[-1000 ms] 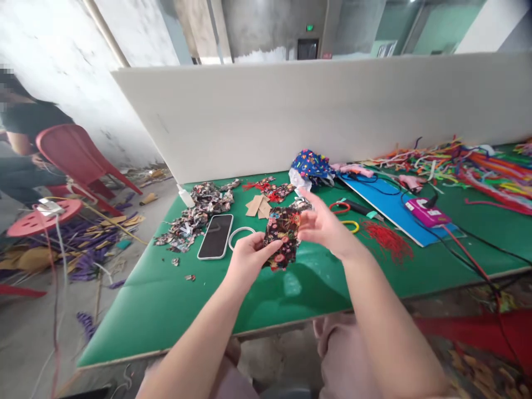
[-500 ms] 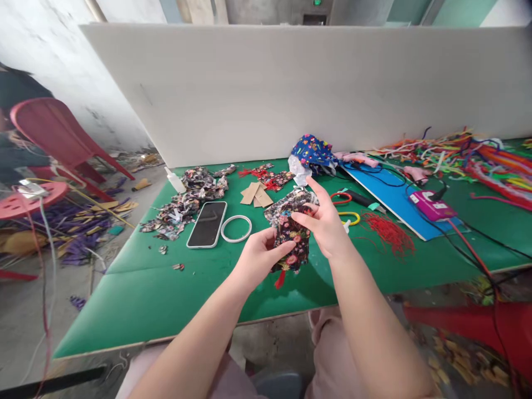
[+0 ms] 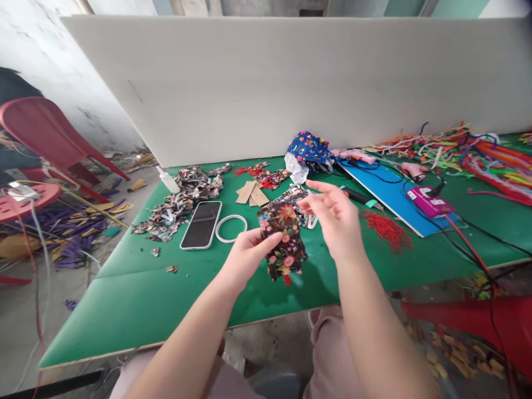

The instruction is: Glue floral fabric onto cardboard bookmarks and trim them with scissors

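My left hand (image 3: 244, 256) pinches a flat, dark floral fabric piece (image 3: 285, 246) by its left side, thumb on top. The piece is held tilted above the table, and a short red tassel (image 3: 287, 280) hangs from its lower end. Just to the right, my right hand (image 3: 338, 224) is off the fabric, with fingers apart and nothing visible in it. Behind the held piece lie more patterned fabric pieces (image 3: 286, 195), partly covered. Tan card pieces (image 3: 252, 193) and floral pieces with red tassels (image 3: 270, 178) lie farther back.
On the green table (image 3: 137, 305) are a phone (image 3: 201, 224), a white ring (image 3: 231, 229), fabric scraps (image 3: 195, 188) and a white bottle (image 3: 168, 180). Red threads (image 3: 386, 230), a blue board (image 3: 386, 194) and a purple power box (image 3: 430, 202) with cables lie right. A white panel (image 3: 270, 83) stands behind.
My right hand has let go of the floral piece and drawn away to the right. The piece stays in my left hand, now more fully in view. The camera view has shifted slightly.
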Action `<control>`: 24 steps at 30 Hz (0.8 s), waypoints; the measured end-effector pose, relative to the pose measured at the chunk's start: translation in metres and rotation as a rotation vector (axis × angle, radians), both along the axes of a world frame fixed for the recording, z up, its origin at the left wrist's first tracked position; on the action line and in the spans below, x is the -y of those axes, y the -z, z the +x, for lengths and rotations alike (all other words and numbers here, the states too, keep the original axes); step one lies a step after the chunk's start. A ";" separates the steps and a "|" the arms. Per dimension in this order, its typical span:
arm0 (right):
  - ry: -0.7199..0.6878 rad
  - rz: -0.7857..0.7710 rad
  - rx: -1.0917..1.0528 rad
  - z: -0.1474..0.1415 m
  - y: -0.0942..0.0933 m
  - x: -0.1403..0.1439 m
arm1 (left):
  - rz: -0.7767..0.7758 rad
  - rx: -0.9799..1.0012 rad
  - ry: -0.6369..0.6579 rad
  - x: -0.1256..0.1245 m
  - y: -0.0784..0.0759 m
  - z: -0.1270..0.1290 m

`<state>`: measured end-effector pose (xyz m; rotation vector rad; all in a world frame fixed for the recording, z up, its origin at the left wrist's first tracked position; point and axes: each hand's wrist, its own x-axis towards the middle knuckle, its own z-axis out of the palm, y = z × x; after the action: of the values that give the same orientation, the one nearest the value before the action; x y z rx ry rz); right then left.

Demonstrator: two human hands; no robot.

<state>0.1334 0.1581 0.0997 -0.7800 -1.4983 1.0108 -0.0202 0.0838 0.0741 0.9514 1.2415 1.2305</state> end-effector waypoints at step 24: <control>0.044 -0.183 1.000 0.074 0.036 -0.044 | 0.048 0.161 -0.379 -0.002 0.000 -0.026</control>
<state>0.2070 0.2025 0.0634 -1.5849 -2.2117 0.7412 -0.0464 0.0863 0.0745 0.6511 1.3041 1.6054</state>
